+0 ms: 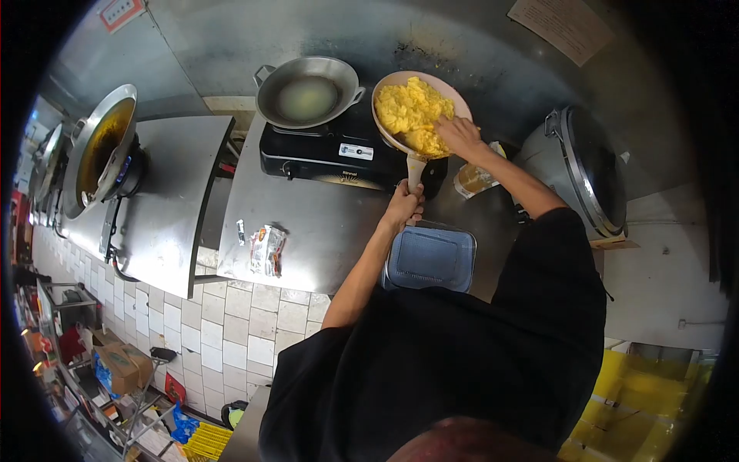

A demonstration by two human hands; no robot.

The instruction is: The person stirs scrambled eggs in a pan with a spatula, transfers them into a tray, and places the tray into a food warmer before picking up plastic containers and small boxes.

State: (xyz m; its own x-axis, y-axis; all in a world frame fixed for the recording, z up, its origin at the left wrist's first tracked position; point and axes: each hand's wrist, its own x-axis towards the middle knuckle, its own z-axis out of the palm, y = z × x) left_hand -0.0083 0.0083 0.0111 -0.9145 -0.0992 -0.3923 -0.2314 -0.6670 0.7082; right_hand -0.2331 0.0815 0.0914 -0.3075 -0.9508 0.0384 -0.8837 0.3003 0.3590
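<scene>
A light-coloured frying pan [463,98] full of yellow scrambled egg [412,105] sits over the right side of the black gas stove [315,163]. My left hand [403,206] is wrapped round its pale handle [416,171]. At the pan's right side, my right hand [459,138] is over the egg with its fingertips at the egg's edge; what they hold, if anything, is hidden. On the stove's left burner rests a two-handled metal wok [308,98] with cloudy liquid in it. Below the pan handle lies a blue-grey plastic container [431,258].
A torn packet [266,250] lies on the steel counter [323,231]. Another packet [473,181] is right of the stove, near a large lidded metal pot [577,169]. At left, a big wok [104,150] stands on another stove beside a steel table [173,165].
</scene>
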